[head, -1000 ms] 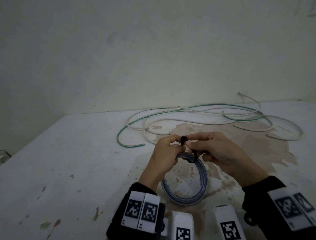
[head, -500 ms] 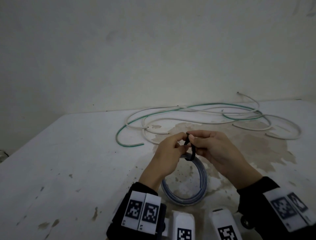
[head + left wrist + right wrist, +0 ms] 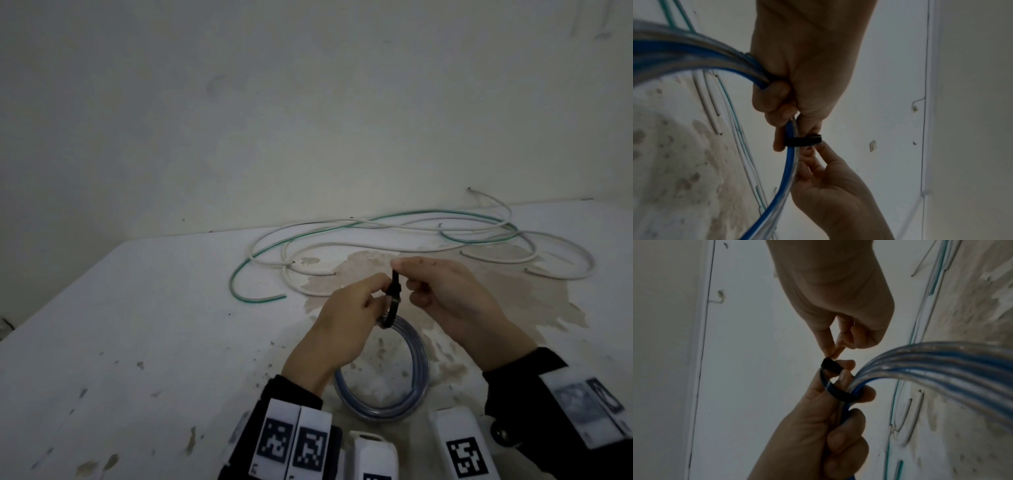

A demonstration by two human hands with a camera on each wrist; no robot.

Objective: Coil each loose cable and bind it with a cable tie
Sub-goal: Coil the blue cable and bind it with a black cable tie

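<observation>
The left hand (image 3: 346, 318) grips the blue coiled cable (image 3: 383, 401); the right hand (image 3: 445, 294) pinches a black tie (image 3: 394, 298) looped round it.

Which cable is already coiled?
The blue cable, nearest the person: wound into a ring, left hand gripping it, black tie looped round. The white cables and green cable lie loose behind.

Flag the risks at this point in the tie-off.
1. The black cable tie loop is slack around the blue coil, so turns could spring out before it cinches.
2. The left hand thumb sits inside the loop and may get pinched.
3. The right hand only fingertip-pinches the tail, which could slip.
</observation>
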